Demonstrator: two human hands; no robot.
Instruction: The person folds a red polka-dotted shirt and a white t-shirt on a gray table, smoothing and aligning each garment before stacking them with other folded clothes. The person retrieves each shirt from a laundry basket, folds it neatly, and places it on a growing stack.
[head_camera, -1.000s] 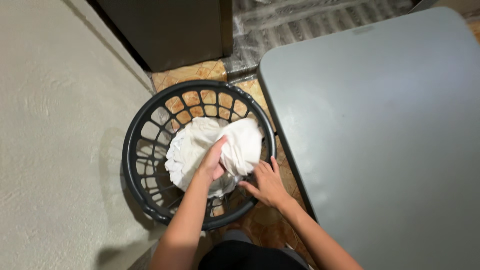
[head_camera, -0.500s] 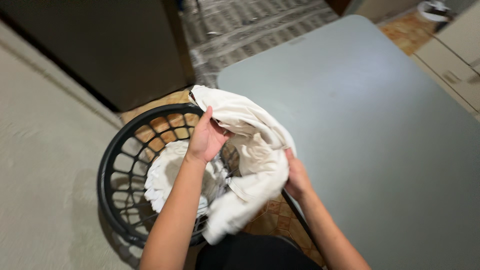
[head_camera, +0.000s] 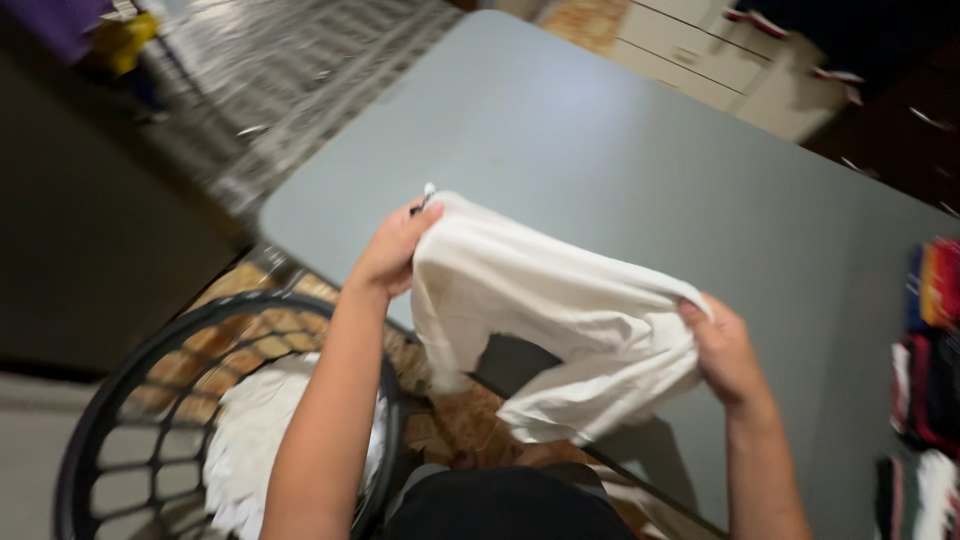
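White cloth (head_camera: 560, 310) lifted from basket (head_camera: 90, 420) over table (head_camera: 620, 150), both hands' grip closed on it, folds blurred

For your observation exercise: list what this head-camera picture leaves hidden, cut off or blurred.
- White garment: its kind is unclear; bunched folds hide its shape.
- Black basket: cut by the bottom edge, the left arm covering part.
- Stacked clothes: cut by the right edge, blurred.
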